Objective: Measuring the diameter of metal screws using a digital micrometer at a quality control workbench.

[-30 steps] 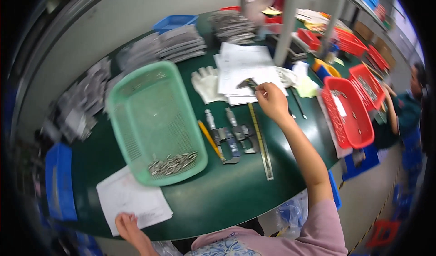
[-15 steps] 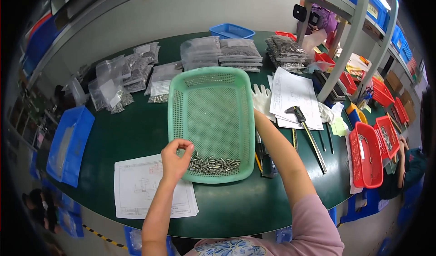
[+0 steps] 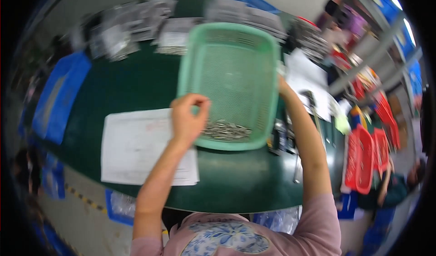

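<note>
Green counter (image 3: 122,83) bears papers (image 3: 131,142) left of the curled left hand (image 3: 188,120), grip unclear, and plastic bags (image 3: 172,33) beyond, while the mesh basket (image 3: 231,81) hides the right hand, its state untellable.

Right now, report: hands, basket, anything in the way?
Left hand curled at left side of basket, contact unclear. Right hand mostly hidden behind basket's right side. Pins at near end. Left forearm across paper.
</note>
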A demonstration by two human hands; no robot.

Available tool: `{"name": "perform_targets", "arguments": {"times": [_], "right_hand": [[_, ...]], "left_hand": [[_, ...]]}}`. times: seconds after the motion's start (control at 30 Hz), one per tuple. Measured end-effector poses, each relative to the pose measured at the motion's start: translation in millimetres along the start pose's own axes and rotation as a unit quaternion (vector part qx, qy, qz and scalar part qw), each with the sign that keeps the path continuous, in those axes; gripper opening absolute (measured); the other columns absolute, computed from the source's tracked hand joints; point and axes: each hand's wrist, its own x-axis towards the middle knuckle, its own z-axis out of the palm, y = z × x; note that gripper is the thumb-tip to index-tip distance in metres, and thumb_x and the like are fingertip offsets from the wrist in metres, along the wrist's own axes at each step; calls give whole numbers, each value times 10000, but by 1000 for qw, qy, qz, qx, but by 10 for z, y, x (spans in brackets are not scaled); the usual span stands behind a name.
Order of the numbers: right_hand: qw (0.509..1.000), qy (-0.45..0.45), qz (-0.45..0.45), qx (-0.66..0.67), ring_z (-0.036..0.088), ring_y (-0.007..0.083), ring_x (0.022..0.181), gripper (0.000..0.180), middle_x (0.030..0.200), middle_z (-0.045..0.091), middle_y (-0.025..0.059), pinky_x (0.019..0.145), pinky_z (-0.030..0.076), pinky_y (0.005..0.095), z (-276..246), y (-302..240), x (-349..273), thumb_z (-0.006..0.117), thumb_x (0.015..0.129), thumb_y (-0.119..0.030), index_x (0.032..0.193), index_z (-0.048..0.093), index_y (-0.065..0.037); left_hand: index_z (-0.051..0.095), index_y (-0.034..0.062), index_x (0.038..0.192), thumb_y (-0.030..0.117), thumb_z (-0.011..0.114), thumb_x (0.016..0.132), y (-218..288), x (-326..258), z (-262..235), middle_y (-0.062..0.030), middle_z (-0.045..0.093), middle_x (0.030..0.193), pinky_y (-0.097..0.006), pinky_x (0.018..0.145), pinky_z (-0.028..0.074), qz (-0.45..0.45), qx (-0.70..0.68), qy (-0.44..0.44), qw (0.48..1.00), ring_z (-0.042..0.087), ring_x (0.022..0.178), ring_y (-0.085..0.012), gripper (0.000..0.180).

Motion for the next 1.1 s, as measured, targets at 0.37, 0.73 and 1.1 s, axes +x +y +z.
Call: {"name": "perform_targets", "arguments": {"times": [0.37,0.73,1.1], "right_hand": [[935,-93,194,-281,546,287,845,308,852,574,124,726,441,350,-878,-625,-1822,585,642,-233,902,575,-69],[955,-96,195,-201,559,239,704,450,757,567,124,635,452,322,-926,-135,-1901,704,437,-152,833,540,-15],[941,-21,337,-1,454,173,358,270,520,467,74,323,354,275,-839,-192,-1745,452,562,-10,831,455,15]], "left_hand": [[568,69,794,125,581,760,165,-34,-85,-9,582,750,-437,988,179,0,36,-34,999,547,746,-150,67],[570,11,829,20,568,746,579,-903,-415,-95,568,785,-277,659,422,-62,-187,-63,978,545,730,-193,84],[543,-22,923,21,500,816,494,-1481,-715,-75,526,861,-230,711,408,-183,-292,-138,928,514,802,-123,123]]}}
